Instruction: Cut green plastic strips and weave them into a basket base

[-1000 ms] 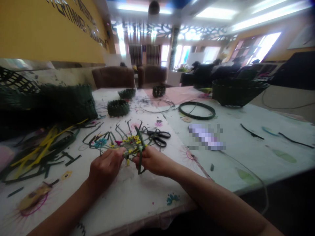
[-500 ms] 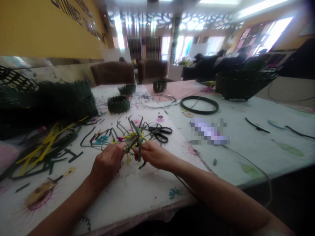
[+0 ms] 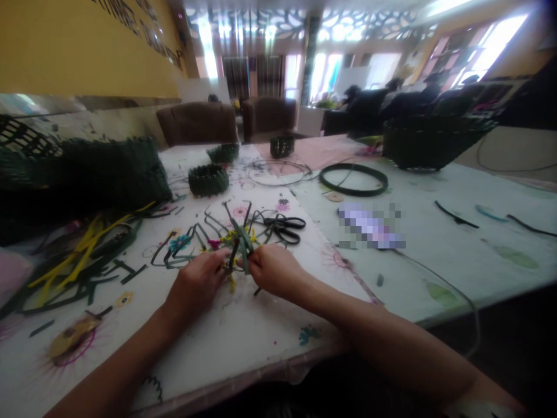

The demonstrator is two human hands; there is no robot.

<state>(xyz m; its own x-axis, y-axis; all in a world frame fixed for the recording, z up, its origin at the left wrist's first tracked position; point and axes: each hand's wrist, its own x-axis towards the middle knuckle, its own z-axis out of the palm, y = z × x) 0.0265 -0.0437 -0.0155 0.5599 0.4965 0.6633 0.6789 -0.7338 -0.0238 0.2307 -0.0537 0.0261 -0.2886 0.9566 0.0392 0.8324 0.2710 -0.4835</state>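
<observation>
Both hands work close together on a small piece of weaving (image 3: 238,237) made of green and yellow strips, whose loose ends fan out over the table. My left hand (image 3: 202,273) is closed, thumb and fingers pinching the near left edge of the weaving. Opposite it, my right hand (image 3: 274,267) has its fingers closed on a dark green strip (image 3: 246,258) at the near right side. The fingertips of both hands are partly hidden by the strips. Just beyond my right hand lie scissors (image 3: 285,229) with black handles.
Loose green and yellow strips (image 3: 87,249) and a dark woven basket (image 3: 113,174) are at the left. Small woven baskets (image 3: 209,180) stand further back. A green ring (image 3: 353,180), a large basket (image 3: 435,142) and a pixelated phone-like object (image 3: 369,226) are at the right. People sit in the background.
The view has shifted slightly. My hands remain on the weaving, which has turned a little, and the strip by my right hand has shifted its angle.
</observation>
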